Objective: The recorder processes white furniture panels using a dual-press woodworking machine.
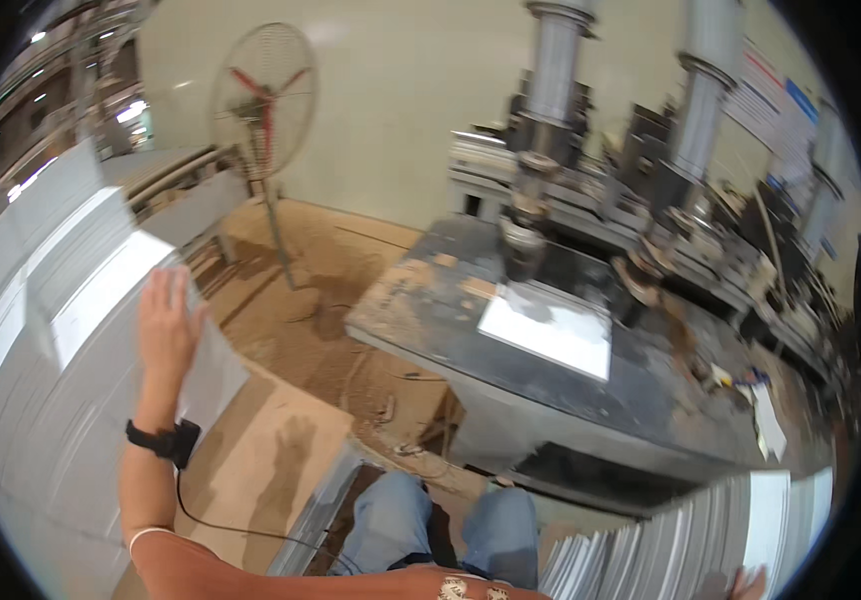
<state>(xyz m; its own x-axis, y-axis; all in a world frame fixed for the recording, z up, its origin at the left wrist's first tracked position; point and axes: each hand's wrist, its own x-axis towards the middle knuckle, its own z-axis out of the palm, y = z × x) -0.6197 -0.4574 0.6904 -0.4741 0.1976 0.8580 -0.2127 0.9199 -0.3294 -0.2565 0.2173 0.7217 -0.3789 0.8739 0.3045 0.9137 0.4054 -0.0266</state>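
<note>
right-side panels (686,535) (on edge) point lengthwise forward

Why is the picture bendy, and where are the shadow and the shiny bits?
All in the head view: the fisheye lens bows edges of the left panels; a hand-shaped shadow lies on the brown board; the white sheet on the table shines.

Left hand (170,312), nine o'clock, by panel stack (61,430); right hand (748,584), four o'clock; white panel (556,335) on bench (426,318), three o'clock.
</note>
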